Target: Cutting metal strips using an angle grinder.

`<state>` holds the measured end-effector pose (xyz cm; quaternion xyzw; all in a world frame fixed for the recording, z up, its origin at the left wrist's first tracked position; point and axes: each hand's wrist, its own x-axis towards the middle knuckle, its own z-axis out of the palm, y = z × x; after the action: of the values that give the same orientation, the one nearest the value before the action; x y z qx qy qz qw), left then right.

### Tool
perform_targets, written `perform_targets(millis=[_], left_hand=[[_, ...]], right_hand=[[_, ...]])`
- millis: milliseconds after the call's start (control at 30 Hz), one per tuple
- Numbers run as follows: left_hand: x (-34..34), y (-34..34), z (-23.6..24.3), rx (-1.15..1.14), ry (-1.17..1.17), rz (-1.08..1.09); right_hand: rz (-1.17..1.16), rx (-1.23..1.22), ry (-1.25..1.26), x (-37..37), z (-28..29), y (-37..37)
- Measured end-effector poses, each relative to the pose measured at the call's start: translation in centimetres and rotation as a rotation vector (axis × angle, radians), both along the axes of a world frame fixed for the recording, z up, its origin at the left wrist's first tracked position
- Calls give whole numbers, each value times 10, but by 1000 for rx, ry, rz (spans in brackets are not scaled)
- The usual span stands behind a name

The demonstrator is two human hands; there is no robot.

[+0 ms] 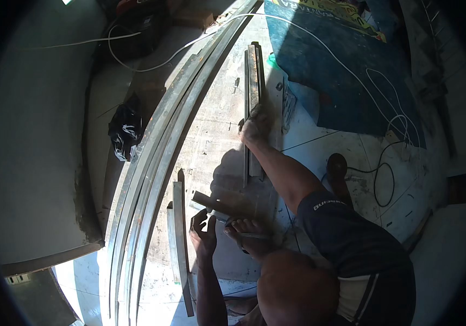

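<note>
Head view: R hand point(256, 126) approx. 12 o'clock, fingers curled over the bars point(253, 73), lying lengthwise 12-to-6. L hand point(204, 237) approx. 7 o'clock, half-curled by the short bar point(210, 202); can't tell if it's held. Best: firm, flat R grip, fingertips off edges, foot point(252, 242) clear.

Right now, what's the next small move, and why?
Probably settle the right hand firmly around the upper metal bars: it already lies over them, and the left hand is away, by the short bar near the foot.
</note>
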<state>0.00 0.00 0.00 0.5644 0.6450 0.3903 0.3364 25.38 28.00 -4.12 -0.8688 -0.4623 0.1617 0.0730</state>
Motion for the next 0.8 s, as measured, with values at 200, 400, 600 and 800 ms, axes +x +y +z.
perform_targets(millis=[200,400,600,800], left_hand=[[-1,3,0,27,18,-49],[-14,2,5,-117,-49,19],[-15,12,12,-125,-56,21],[-4,21,19,-127,91,-3]], right_hand=[[-49,118,149,20,-31,19],[65,365,134,60,-19,15],[77,307,1085,114,53,-49],[53,493,1224,142,79,-104]])
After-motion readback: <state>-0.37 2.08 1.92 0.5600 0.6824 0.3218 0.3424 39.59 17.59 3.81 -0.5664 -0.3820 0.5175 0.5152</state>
